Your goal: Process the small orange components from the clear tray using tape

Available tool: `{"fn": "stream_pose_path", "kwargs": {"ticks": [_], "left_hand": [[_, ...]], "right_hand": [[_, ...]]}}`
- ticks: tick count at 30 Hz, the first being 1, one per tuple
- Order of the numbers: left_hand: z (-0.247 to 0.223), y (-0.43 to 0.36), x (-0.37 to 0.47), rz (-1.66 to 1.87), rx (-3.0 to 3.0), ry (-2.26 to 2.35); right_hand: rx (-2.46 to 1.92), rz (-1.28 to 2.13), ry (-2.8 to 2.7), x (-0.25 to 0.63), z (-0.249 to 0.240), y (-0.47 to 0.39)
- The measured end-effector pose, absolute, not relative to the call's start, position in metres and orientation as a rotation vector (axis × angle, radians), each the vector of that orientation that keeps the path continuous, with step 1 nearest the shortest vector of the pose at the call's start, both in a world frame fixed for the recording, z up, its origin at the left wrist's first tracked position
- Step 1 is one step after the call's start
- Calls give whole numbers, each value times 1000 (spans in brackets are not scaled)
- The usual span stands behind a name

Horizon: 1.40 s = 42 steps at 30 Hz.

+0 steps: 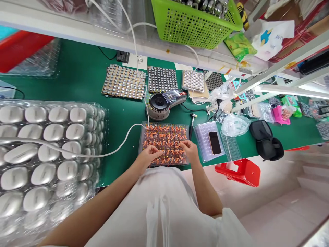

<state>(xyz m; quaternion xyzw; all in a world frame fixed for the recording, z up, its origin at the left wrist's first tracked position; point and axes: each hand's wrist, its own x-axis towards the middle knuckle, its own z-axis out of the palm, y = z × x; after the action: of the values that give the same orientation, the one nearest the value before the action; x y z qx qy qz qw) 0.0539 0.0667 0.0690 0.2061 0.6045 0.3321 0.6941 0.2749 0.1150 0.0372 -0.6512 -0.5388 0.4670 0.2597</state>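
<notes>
Tray [141, 139] of orange parts [168, 139] lies beneath my half-curled left grip [149, 155] and right grip [191, 151]; their hold I can't tell.

Your green workbench [77, 68] runs from 9 to 3 o'clock. Above it, a white shelf [64, 29] spans 10 to 1 o'clock; a lit tube light [288, 91] sits between 2 and 3 o'clock. At 4 o'clock, you have a red stool [250, 173] on the pale tiled floor [280, 209]
</notes>
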Motion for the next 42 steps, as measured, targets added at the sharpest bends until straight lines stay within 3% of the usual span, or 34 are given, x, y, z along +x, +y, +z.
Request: {"fn": "stream_pose_path", "kwargs": {"ticks": [14,29,36,42], "left_hand": [[48,58,26,874,281,1343],[48,59,34,838,304,1317],[57,61,40,788,446,1298],[85,63,43,938,668,1258]], "right_hand": [[-2220,902,-1848,284,-12,204],[-2251,852,-1809,300,-2,138],[-2129,1034,-1579,289,18,135],[-1783,1541,-1417,251,71,106]]}}
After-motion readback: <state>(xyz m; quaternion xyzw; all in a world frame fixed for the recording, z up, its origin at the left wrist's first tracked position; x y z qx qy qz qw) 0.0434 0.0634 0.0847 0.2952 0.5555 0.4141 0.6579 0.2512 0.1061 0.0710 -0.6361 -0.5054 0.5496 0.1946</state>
